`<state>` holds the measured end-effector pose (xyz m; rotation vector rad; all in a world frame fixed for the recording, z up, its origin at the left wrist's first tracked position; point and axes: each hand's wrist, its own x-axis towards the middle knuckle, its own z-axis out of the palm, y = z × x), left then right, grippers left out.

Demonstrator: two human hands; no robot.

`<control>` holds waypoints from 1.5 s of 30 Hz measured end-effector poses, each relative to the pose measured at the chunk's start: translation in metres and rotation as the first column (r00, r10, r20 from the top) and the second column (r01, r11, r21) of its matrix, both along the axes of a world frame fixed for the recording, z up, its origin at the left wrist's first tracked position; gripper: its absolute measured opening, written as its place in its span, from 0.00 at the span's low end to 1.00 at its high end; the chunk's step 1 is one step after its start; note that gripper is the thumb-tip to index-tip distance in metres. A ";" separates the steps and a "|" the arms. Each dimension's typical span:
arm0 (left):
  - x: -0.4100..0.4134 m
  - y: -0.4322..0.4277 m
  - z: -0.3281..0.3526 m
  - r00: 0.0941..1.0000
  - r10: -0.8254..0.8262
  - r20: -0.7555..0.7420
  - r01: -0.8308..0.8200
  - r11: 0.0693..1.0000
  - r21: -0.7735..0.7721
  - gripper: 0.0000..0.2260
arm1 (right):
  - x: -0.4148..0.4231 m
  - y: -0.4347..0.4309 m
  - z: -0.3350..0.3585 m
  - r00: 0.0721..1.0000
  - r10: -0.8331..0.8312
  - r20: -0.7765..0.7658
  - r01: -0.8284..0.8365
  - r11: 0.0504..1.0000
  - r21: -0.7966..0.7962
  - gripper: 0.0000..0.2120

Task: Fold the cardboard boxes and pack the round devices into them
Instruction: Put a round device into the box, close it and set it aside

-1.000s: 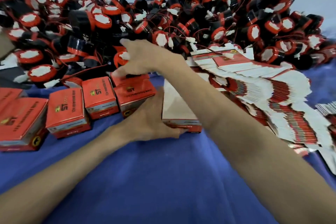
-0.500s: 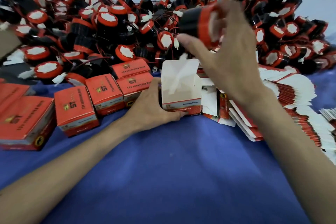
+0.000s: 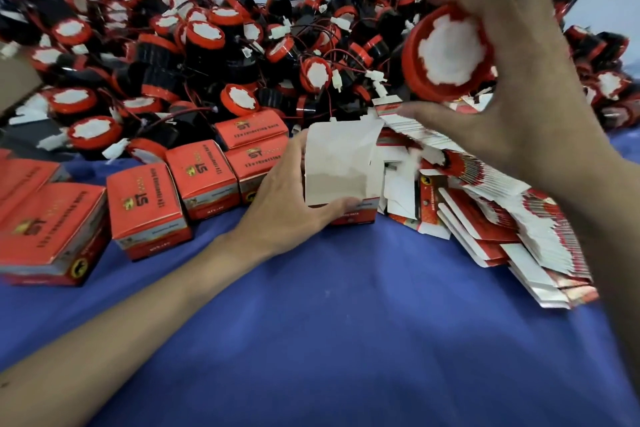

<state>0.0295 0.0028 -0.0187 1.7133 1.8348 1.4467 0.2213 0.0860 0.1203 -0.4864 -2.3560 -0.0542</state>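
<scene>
**Packing step: device in hand, box standing open**

The right hand is gripping a round device, white face toward the camera, up and to the right of the box; the left hand is clasping the erected cardboard box on the blue cloth, top flap raised; closed boxes are sitting to its left; packing seems the step in hand; next, the device needs lowering squarely into the opening.

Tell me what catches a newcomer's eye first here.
A huge heap of red-and-black round devices fills the back of the blue cloth. At upper right, the right hand holds one device aloft; the left hand grips the open box at centre. To the left stand closed red boxes.
</scene>
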 end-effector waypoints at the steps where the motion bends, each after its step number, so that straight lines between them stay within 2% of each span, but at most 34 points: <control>1: 0.000 0.000 -0.001 1.000 0.014 -0.008 -0.014 1.000 0.001 0.37 | 0.000 0.001 0.001 1.000 -0.011 0.013 0.011 1.000 -0.008 0.37; 3: 0.000 0.001 -0.002 0.999 0.034 -0.022 -0.034 0.999 -0.003 0.38 | -0.002 -0.001 -0.001 0.993 -0.002 0.117 0.014 0.994 -0.106 0.38; 5: 0.000 0.001 -0.002 0.999 0.037 -0.030 -0.037 0.999 -0.011 0.38 | -0.007 -0.004 -0.006 0.954 0.088 0.288 -0.028 0.978 -0.208 0.38; 7: 0.000 0.001 -0.002 0.999 0.032 -0.022 -0.032 0.999 -0.026 0.39 | -0.013 -0.006 -0.015 0.911 0.178 0.372 -0.089 0.966 -0.244 0.36; 11: 0.000 0.001 0.001 1.000 0.003 0.030 -0.002 0.998 -0.060 0.38 | -0.024 -0.010 -0.028 0.887 0.267 0.377 -0.176 0.950 -0.259 0.31; 15: 0.000 0.001 0.003 0.996 -0.042 0.076 0.049 0.995 -0.086 0.36 | -0.035 -0.010 -0.036 0.865 0.235 0.442 -0.137 0.960 -0.243 0.32; 22: 0.000 0.001 0.003 0.992 -0.018 0.122 0.028 0.996 -0.082 0.35 | -0.036 -0.003 -0.040 0.848 0.195 0.493 -0.113 0.975 -0.191 0.34; 25: -0.001 0.001 0.002 0.992 -0.017 0.124 0.026 0.997 -0.074 0.35 | -0.034 -0.002 -0.040 0.849 0.181 0.497 -0.100 0.978 -0.185 0.31; 27: -0.001 0.001 0.003 0.993 -0.019 0.120 0.028 0.997 -0.072 0.36 | -0.033 -0.002 -0.042 0.841 0.173 0.513 -0.086 0.978 -0.188 0.29; 35: 0.000 0.001 0.003 0.993 -0.054 0.102 0.061 0.996 -0.070 0.42 | -0.035 -0.004 -0.044 0.769 0.154 0.620 -0.009 0.973 -0.231 0.33; 38: 0.000 -0.001 0.003 0.995 -0.060 0.074 0.065 0.995 -0.071 0.41 | -0.038 -0.006 -0.045 0.777 0.155 0.610 -0.002 0.970 -0.244 0.30; 45: 0.000 0.001 0.003 0.995 -0.041 0.096 0.047 0.997 -0.061 0.38 | -0.036 0.002 -0.051 0.804 0.185 0.565 -0.006 0.953 -0.303 0.33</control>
